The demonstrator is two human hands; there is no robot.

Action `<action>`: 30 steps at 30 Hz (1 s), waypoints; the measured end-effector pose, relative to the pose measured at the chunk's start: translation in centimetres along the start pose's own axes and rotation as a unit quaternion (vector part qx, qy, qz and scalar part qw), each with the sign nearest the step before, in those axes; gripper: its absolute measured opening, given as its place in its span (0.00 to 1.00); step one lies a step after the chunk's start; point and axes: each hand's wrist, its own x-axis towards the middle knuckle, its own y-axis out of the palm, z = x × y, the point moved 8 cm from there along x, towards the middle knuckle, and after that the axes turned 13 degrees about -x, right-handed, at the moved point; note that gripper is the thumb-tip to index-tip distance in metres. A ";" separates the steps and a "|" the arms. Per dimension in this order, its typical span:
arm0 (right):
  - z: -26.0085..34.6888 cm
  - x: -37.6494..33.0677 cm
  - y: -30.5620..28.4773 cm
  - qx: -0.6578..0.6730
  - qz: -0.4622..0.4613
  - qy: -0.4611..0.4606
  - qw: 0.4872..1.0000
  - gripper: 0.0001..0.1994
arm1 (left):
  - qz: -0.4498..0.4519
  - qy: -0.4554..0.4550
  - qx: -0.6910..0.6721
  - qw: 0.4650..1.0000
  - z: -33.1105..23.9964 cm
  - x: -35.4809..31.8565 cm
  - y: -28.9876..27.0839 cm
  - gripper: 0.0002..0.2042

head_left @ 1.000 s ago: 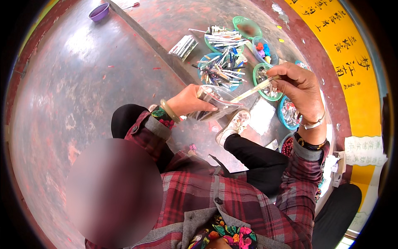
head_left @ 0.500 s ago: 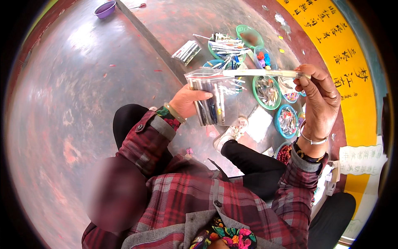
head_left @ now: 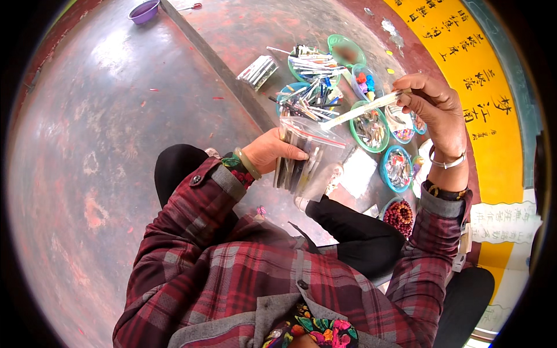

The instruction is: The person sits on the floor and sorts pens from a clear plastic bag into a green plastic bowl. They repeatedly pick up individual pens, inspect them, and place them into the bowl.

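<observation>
My left hand (head_left: 271, 152) is closed on the upper side of a clear zip bag (head_left: 332, 152), thumb across its front. Several dark and light pens (head_left: 297, 159) stand upright inside the bag. Between the thumb and fingers of my right hand (head_left: 438, 113) is the end of a slim white pen (head_left: 362, 111). The pen slants down to the left, its lower end at the bag's mouth near the red zip strip. Whether that end is inside the bag, I cannot tell.
Beyond the bag, pens fill a green basket (head_left: 293, 68) and a blue basket (head_left: 280, 98). A packed bundle of pens (head_left: 257, 72) lies to their left. Small parts fill a green basket (head_left: 354, 130) and a blue basket (head_left: 384, 169). Dark red beads (head_left: 398, 217) sit near my right forearm.
The white pen has tilted from nearly level to slanting down toward the bag. My right hand has shifted slightly left and up; the bag has moved right and down.
</observation>
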 end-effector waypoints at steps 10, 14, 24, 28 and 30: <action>-0.8 -0.4 1.7 0.003 0.119 0.028 0.993 0.09 | 0.017 -0.031 0.065 0.997 1.1 0.4 0.2 0.22; -0.8 -0.3 1.7 -0.019 0.138 0.040 0.989 0.09 | 0.012 -0.045 0.083 0.995 1.6 0.6 -0.3 0.21; -3.6 -0.2 5.2 0.042 0.201 0.112 0.972 0.07 | 0.016 -0.045 0.079 0.996 1.5 0.6 -0.2 0.16; -3.4 0.3 5.2 0.070 0.172 0.094 0.978 0.06 | 0.001 -0.056 0.096 0.994 1.5 0.5 -0.4 0.16; -3.5 0.5 4.4 0.058 0.151 0.109 0.981 0.06 | -0.007 -0.055 0.100 0.993 1.3 0.3 0.0 0.17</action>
